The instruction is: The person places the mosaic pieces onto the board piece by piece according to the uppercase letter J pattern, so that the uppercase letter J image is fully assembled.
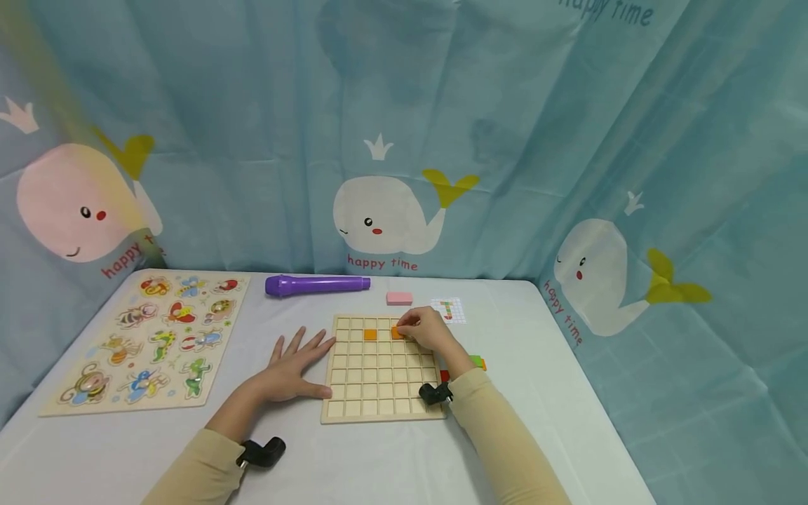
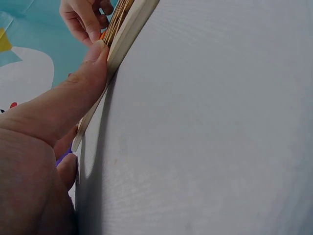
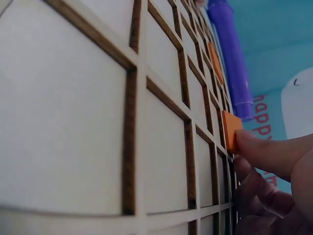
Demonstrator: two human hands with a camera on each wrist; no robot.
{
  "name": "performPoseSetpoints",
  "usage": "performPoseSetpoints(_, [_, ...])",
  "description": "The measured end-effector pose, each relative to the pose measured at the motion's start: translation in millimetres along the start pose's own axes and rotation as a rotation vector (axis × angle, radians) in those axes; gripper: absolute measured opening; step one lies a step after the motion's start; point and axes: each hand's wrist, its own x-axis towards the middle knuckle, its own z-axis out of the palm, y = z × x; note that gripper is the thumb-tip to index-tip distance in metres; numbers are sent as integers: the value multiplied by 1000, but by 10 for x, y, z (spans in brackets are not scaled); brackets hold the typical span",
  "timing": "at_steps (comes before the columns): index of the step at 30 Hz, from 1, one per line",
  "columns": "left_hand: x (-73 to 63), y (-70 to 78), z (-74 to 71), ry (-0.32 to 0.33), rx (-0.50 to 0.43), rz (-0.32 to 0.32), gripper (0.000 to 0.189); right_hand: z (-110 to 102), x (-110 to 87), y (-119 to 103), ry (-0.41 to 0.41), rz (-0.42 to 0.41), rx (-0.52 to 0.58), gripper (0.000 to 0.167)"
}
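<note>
A wooden grid board point(image 1: 377, 391) with square compartments lies flat in front of me. My left hand point(image 1: 287, 375) is spread at its left side, with thumb and fingertips at the rim; the left wrist view shows the thumb point(image 2: 80, 88) along that edge. At the board's far side, my right hand point(image 1: 431, 328) pinches an orange square tile point(image 1: 396, 333). In the right wrist view this tile point(image 3: 231, 131) stands tilted above the grid under my thumb. Another orange tile point(image 1: 370, 334) sits in a compartment farther left, in the second row from the far edge.
Beyond the board are a purple microphone-shaped stick point(image 1: 318, 284), a pink block point(image 1: 399, 299) and a pattern card point(image 1: 449, 310). A red piece point(image 1: 445, 376) and green piece point(image 1: 476, 361) show beside my right forearm. An insect puzzle board point(image 1: 151, 337) lies left.
</note>
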Motion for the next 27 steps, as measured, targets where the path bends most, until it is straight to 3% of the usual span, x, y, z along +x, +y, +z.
performPoseSetpoints(16, [-1, -20, 12, 7, -3, 5, 107, -44, -46, -23, -27, 13, -18, 9])
performPoseSetpoints(27, [0, -26, 18, 6, -2, 4, 108, -321, -332, -4, 30, -23, -47, 18])
